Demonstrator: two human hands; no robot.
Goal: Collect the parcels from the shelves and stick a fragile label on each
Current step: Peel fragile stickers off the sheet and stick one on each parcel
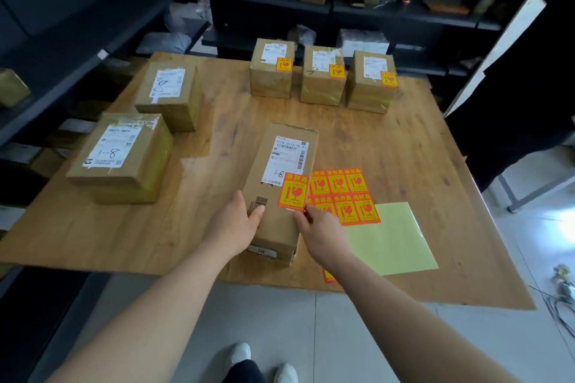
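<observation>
The right hand (322, 235) pinches the lower edge of a red-and-orange label (293, 193) between thumb and fingertips, at the centre of the frame. The label lies over the top of the parcel (275, 228), by its right edge and overlapping the lower corner of the white slip (287, 158). Whether it is pressed flat I cannot tell. The left hand (238, 224) holds the parcel's left edge, thumb on top, steadying it. The parcel is a long brown cardboard box lying flat on the counter (389, 149), a matte board with a wood grain.

Just right of the parcel lies the sheet (345, 196) of labels, glossy squares in a grid. Its peeled part shows as smooth pale-yellow backing (392, 239).

By my reading this is the fourth of six parcels on the counter. Three squat boxes (271, 74) (323, 79) (371, 80) in a row at upper centre each carry a label at the corner of their slip, so those are done. Two wider boxes (169, 96) (121, 158) at the left, shiny with tape, show slips only and remain to be labelled. Dark metal shelves (373, 9) along the top and left of the frame hold more bags and boxes. Whether any of those are to be collected I cannot say.
</observation>
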